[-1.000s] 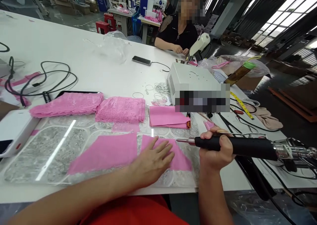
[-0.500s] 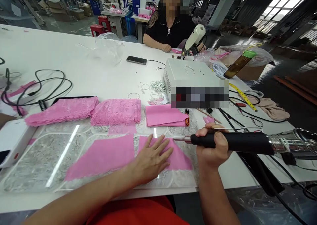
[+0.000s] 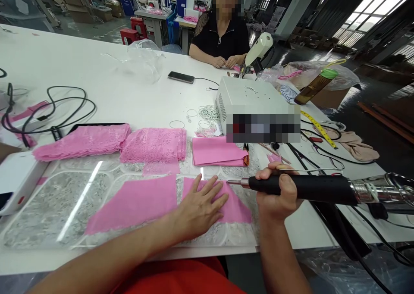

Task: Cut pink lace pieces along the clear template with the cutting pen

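My left hand (image 3: 203, 205) lies flat with spread fingers on a pink fabric piece (image 3: 237, 207), covering part of it. In my right hand (image 3: 278, 195) is a black-handled pen-like tool (image 3: 313, 189) with a thin metal tip, pointing left. Its tip sits at the upper edge of that fabric, close to my left fingers; whether it touches the cloth I cannot tell. A second pink fabric piece (image 3: 139, 203) lies to the left. Both rest on a clear template sheet (image 3: 51, 212) with rounded outlines.
Behind the sheet are lacy pink fabric stacks (image 3: 155, 145) and folded pink cloth (image 3: 216, 151). A grey control box (image 3: 255, 95) stands beyond. Black cables (image 3: 300, 162), a yellow tape measure (image 3: 318, 129) and a bottle (image 3: 312, 89) are at right. A co-worker (image 3: 220, 39) sits opposite.
My hands and the tool stay almost in the same place; the view shifts slightly. Across the table, the co-worker's hands have come together in front of them.
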Demonstrator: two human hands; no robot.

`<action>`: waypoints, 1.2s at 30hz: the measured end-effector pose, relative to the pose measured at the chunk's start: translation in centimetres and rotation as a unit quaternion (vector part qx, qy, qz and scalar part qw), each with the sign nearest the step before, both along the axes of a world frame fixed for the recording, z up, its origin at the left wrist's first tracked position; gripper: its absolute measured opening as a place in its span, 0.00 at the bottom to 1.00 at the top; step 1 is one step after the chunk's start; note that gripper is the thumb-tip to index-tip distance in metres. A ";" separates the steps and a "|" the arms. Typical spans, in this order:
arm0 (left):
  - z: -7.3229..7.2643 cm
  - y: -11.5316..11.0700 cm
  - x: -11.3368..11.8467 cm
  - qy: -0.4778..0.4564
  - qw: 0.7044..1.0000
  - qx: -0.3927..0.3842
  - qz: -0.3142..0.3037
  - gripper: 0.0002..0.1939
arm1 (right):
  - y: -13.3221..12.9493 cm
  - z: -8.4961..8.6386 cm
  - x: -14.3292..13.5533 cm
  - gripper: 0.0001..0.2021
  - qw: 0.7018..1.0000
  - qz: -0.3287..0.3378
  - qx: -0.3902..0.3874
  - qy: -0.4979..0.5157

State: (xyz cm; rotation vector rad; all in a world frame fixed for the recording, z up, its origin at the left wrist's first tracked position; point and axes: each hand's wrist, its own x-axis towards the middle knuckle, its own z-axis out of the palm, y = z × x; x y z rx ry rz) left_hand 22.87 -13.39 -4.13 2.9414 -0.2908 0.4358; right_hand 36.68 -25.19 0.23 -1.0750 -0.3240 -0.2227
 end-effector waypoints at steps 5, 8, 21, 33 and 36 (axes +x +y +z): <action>0.0 0.0 0.0 0.012 1.000 -0.004 -0.002 0.20 | 0.0 0.1 -0.1 0.06 1.000 0.003 -0.014 -0.008; 0.0 0.0 0.0 0.012 1.000 -0.004 -0.002 0.20 | -0.1 0.0 -0.1 0.05 1.000 0.004 -0.019 -0.015; 1.7 2.1 -3.2 0.010 0.999 0.028 0.045 0.20 | 0.2 0.4 -0.4 0.07 1.000 0.000 0.014 0.011; 0.0 3.9 -6.8 -0.027 0.994 -0.014 0.103 0.18 | 1.2 -0.1 -1.2 0.05 0.997 0.071 -0.019 -0.008; -0.1 3.9 -6.7 -0.025 0.994 -0.017 0.109 0.18 | 1.1 -0.1 -1.2 0.05 0.997 0.074 -0.029 -0.019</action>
